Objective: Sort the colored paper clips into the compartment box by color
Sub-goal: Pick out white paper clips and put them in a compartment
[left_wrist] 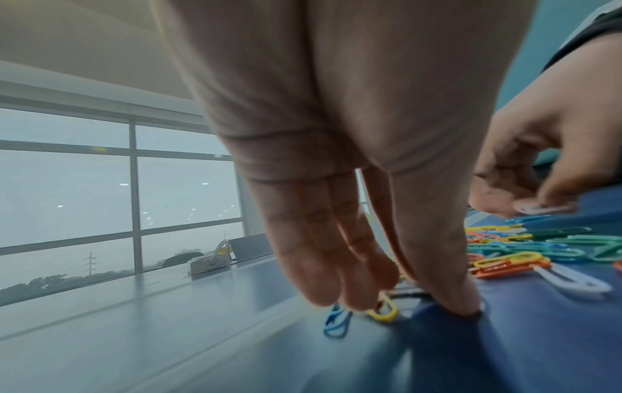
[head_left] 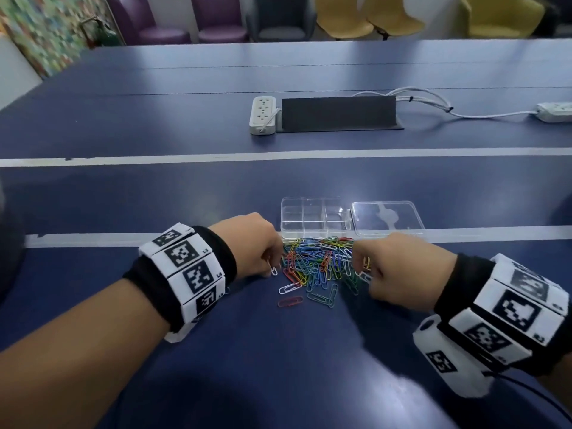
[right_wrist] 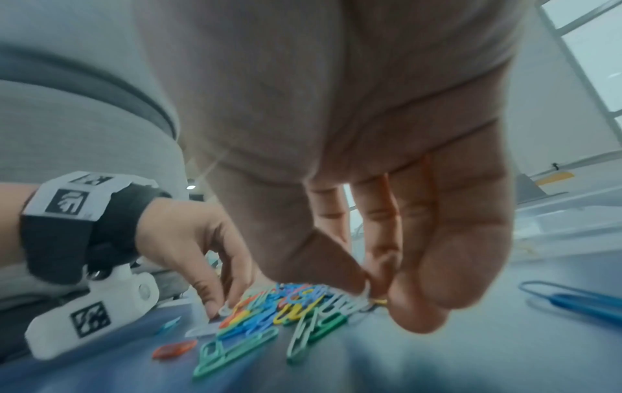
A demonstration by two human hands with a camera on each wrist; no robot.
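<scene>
While the compartment box [head_left: 312, 216] sits empty, both hands pinch clips from the pile [head_left: 318, 267]: left hand [head_left: 247, 249] a white one, right hand [head_left: 399, 274] likewise; next comes dropping each by color.

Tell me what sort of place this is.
Most likely an office meeting room. A long blue table has a built-in cable box with power strips beside it, upholstered chairs line its far side, and the left wrist view shows large windows along the wall.

Blue table [head_left: 185, 125], chairs [head_left: 223, 23], windows [left_wrist: 101, 191]
</scene>
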